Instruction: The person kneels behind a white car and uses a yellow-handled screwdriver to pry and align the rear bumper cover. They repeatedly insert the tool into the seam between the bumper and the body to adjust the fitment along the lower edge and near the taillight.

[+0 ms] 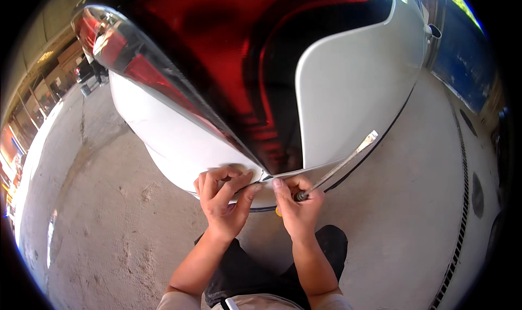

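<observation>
"Head view, fingertips first: what is held?"

"A slim flat-tipped tool (342,163) is gripped in the curled fingers of the right hand (299,215), and its thumb is set at the seam by the lower corner of the red-and-black lamp (217,38). The thumb and forefinger of the left hand (224,204) are bent nearly together just beside it; whether anything is pinched there cannot be told."

"What could go wrong?"

"The white panel (353,87) could be scratched if the wrist were turned and the loose tip swung into it. A fingertip could also be nipped if the seam were sprung."

"How is the tool pointed?"

"Its long axis is slanted up and to the right, with the tip aimed away from both hands; whether the panel is touched cannot be told. Farther out, concrete floor (109,217) is seen."
</observation>
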Demonstrator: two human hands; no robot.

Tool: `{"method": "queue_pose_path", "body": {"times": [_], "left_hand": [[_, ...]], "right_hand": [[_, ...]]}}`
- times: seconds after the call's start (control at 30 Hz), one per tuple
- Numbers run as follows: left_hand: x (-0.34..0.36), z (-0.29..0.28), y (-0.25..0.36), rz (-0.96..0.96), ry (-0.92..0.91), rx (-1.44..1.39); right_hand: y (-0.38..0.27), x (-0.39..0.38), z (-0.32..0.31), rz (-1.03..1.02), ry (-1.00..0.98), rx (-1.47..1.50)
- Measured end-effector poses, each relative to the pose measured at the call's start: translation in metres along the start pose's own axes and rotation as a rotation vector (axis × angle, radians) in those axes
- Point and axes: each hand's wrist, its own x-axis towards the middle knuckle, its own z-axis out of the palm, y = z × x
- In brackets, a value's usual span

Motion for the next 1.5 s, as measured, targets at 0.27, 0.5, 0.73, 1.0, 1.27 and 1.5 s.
{"method": "queue_pose_path", "body": {"times": [0.27, 0.5, 0.73, 1.0, 1.27, 1.5], "left_hand": [[-0.002, 0.003, -0.002, 0.055, 0.038, 0.016], [-0.002, 0.004, -0.005, 0.089, 0.052, 0.013], [-0.009, -0.003, -0.013, 0.111, 0.019, 0.032], [-0.016, -0.018, -0.028, -0.011, 0.035, -0.057], [-0.017, -0.016, -0.028, -0.013, 0.039, -0.085], [-0.023, -0.015, -0.039, 0.056, 0.045, -0.045]], "right_hand": [[-0.004, -0.002, 0.005, -0.068, 0.068, -0.098], [-0.006, -0.003, 0.007, -0.112, 0.069, -0.056], [-0.01, -0.001, 0.004, -0.088, 0.058, -0.113], [-0.012, 0.0, 0.006, -0.116, 0.077, -0.145], [-0.011, -0.002, 0.005, -0.114, 0.077, -0.122], [-0.013, 0.0, 0.007, -0.107, 0.085, -0.126]]}}
